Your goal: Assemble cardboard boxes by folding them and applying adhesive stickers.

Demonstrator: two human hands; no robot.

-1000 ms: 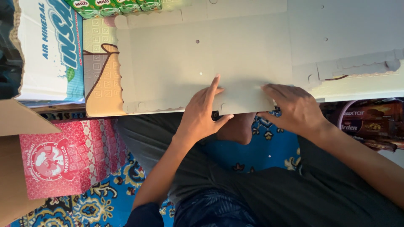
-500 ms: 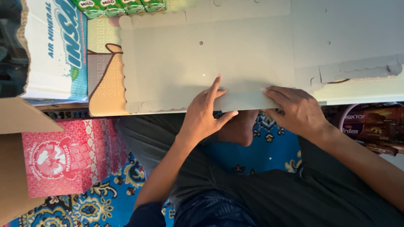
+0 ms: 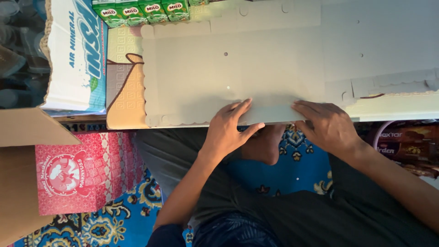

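Pressing flat on a large grey cardboard sheet (image 3: 238,77), both hands work its near edge: the left hand (image 3: 231,128) lies at about 6 o'clock of the sheet with fingers spread and thumb splayed toward 3 o'clock, and the right hand (image 3: 327,126) lies just to its 3 o'clock side, fingers extended and close together, palm down. Neither hand grips anything; both rest open on the board, on a narrow folded strip along its lower edge. The sheet is matt, unprinted on this face, with scalloped die-cut edges at 9 and 6 o'clock, small punched holes and cut tabs toward 3 o'clock; its upper and right portions run out of view, so its full outline cannot be made out. Beneath its 9 o'clock edge a tan printed cardboard panel (image 3: 122,87) shows only in part. At 12 o'clock, a row of green drink cartons (image 3: 141,10) is cut off by the top edge. At 10 o'clock stands a white and blue printed carton (image 3: 75,55), its far side hidden. At 8 o'clock a red patterned packet (image 3: 77,171) lies on a blue ornamented mat (image 3: 123,219), partly covered by a plain brown cardboard flap (image 3: 20,174). At 3 o'clock, dark brown snack packets (image 3: 402,144) sit half hidden under the sheet. A bare foot (image 3: 265,146) shows between the hands, below the board.
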